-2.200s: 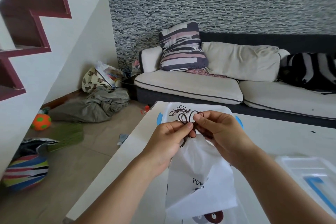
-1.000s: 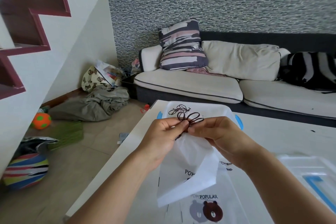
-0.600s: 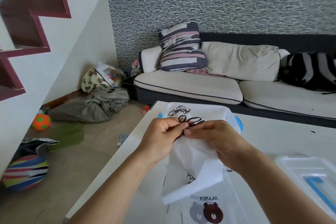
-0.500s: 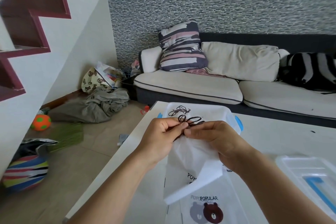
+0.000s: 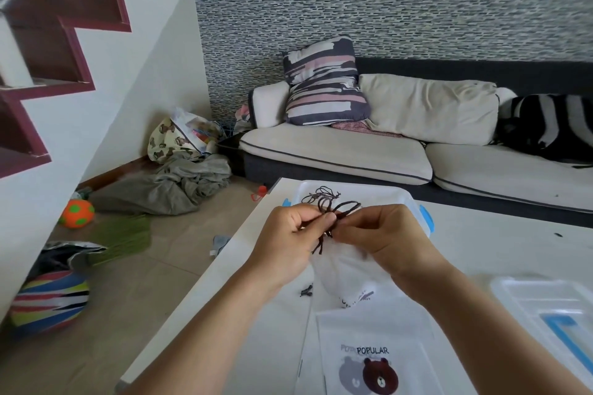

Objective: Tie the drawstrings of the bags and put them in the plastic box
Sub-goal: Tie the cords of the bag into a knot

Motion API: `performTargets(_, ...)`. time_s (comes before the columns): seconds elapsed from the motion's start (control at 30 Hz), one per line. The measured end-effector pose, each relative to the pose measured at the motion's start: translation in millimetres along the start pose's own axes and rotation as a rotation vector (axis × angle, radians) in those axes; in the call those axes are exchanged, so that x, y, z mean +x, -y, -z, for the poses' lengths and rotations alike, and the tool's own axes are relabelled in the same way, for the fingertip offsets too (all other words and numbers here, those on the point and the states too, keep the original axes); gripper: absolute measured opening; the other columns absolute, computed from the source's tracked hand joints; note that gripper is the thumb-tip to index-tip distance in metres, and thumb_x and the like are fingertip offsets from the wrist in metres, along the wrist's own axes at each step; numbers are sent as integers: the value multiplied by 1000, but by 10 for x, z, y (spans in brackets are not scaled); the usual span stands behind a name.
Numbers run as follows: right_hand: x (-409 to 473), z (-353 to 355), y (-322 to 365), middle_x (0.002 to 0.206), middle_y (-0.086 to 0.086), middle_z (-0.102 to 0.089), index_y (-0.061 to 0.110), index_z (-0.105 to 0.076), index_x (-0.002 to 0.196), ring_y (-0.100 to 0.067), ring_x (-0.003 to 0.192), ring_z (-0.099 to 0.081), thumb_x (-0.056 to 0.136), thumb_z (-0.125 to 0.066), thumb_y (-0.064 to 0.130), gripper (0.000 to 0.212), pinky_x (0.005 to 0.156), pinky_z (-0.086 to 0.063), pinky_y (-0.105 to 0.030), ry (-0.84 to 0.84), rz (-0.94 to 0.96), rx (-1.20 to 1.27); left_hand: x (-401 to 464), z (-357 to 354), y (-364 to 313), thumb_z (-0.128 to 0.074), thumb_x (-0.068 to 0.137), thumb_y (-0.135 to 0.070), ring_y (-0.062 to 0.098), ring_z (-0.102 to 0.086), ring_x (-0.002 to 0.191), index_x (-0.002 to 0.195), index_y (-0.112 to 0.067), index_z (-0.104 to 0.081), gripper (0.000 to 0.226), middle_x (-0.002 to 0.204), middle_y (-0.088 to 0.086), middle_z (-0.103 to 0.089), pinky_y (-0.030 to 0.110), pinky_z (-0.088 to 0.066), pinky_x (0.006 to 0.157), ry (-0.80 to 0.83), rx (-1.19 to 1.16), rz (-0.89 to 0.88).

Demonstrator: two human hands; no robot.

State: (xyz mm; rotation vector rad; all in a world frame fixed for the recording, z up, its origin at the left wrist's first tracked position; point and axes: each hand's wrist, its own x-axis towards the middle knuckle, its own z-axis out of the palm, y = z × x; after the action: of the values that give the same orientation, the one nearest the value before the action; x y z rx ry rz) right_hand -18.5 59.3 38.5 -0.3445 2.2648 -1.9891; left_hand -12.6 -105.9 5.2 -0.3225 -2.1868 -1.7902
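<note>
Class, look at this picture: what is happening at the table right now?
A person is tying a white bag's dark drawstring. The left hand and right hand both pinch the cord, with loops standing above the fingers, and hold the bag above the white table. Behind the hands sits the plastic box with blue clips; dark cords show inside it. Another bag printed with bears lies flat nearer the person. A lid lies at right.

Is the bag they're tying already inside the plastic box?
No, both hands hold the bag above the table, short of the box.
</note>
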Motion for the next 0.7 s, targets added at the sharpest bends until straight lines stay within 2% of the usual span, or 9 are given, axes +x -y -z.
performTargets(0.03, 0, -25, -7, 68, -7, -72, 9, -78, 71, -10, 54, -53, 78, -80, 0, 11, 52, -43, -18, -27, 19, -8, 6, 2, 4, -65, 95, -29, 14, -52, 74, 78, -10, -73, 27, 84, 19, -62, 31, -41, 72, -15, 43, -35)
performTargets(0.1, 8, -51, -34, 64, -6, -68, 8, -72, 72, -11, 50, -51, 77, -79, -2, 13, 48, -42, -17, -77, 42, -31, 2, 4, -13, -66, 96, -20, 6, -51, 67, 67, -23, -68, 28, 67, -7, -58, 22, -39, 66, -36, 155, -117)
performTargets(0.17, 27, -35, -55, 65, -5, -69, 8, -66, 82, -13, 47, -51, 78, -78, -2, 15, 45, -41, -18, -103, 33, -44, -12, -11, -32, -67, 95, -14, 3, -50, 64, 66, -32, -64, 34, 64, -15, -54, 17, -36, 62, -24, 224, -181)
performTargets(0.27, 49, 6, -76, 66, -5, -67, 8, -71, 93, -14, 51, -50, 85, -70, -1, 12, 47, -40, -20, 1, 13, -127, -38, -29, -3, -66, 95, -14, 10, -54, 68, 70, -20, -70, 26, 68, -10, -57, 23, -41, 64, 19, 223, -203)
performTargets(0.37, 27, 5, -144, 68, -4, -54, -1, -71, 88, -14, 58, -42, 94, -58, 8, 17, 50, -35, -22, 161, -46, -153, -35, -24, 14, -64, 97, -17, 13, -56, 71, 76, -9, -72, 24, 73, 1, -60, 28, -42, 69, 44, 156, -150)
performTargets(0.47, 47, 32, -179, 90, -11, -70, -1, -74, 99, -25, 78, -60, 92, -66, 14, 19, 69, -47, -35, 221, -91, 93, -33, -15, -34, -64, 97, -16, 6, -53, 68, 72, -10, -71, 26, 70, -8, -59, 20, -40, 67, 10, 87, -64)
performTargets(0.53, 47, 54, -156, 107, -17, -74, -4, -73, 106, -26, 95, -70, 89, -67, 6, 21, 84, -57, -33, 251, -131, 292, -31, -9, -39, -62, 98, -18, 9, -49, 68, 72, -7, -69, 29, 70, -5, -57, 25, -39, 67, 1, 48, -13)
performTargets(0.63, 24, 82, -125, 108, -17, -72, -6, -66, 114, -23, 93, -72, 87, -67, 9, 31, 77, -60, -27, 294, -196, 468, -23, -15, -38, -64, 97, -28, 17, -57, 79, 84, -6, -74, 28, 83, 6, -67, 35, -45, 77, 18, -143, 59)
performTargets(0.7, 1, 86, -99, 105, -13, -74, -2, -67, 117, -17, 88, -73, 94, -62, 15, 29, 70, -59, -22, 280, -217, 496, -14, -17, -47, -66, 94, -31, 20, -57, 81, 80, -8, -75, 28, 83, 9, -66, 37, -44, 81, 5, -228, 95)
